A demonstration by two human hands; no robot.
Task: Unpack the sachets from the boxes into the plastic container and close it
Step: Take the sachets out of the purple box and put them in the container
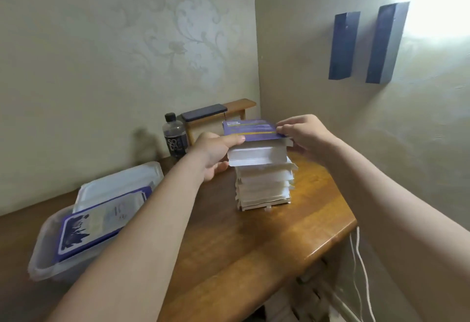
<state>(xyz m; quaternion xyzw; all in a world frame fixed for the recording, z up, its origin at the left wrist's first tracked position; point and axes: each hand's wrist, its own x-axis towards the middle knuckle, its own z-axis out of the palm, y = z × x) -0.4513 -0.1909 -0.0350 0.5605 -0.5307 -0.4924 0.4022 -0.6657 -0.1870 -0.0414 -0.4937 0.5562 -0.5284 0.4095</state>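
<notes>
Purple-topped white cardboard box (250,129) sits at the top of a tall stack of white flat packets (264,186) with ragged edges, towards the back right of the brown wooden table (254,245). I can't tell whether the box rests on the stack or is lifted just clear of it. Left hand (213,153) grips the box's left end, thumb on the purple top edge, the other fingers curled down its left side. Right hand (302,133) pinches the right edge of the box, fingertips on top, thumb lower on the side. Both forearms reach in from the bottom of the view. The clear plastic container (43,258) is well apart from the stack, at the left edge of the table, open. In it lies a flat purple-and-white printed sachet (86,230), tilted, its far end propped higher. The translucent plastic lid (114,186) lies just behind the container, leaning against its back rim. At the rear of the table I see a dark plastic bottle with a black cap (175,138), upright near the wall. Beside it is a small wooden shelf (241,105) with a dark phone (203,113) lying flat on it. On the right wall, two blue rectangular blocks (343,47) hang side by side. A white cable (361,265) hangs down past the table's right corner.
</notes>
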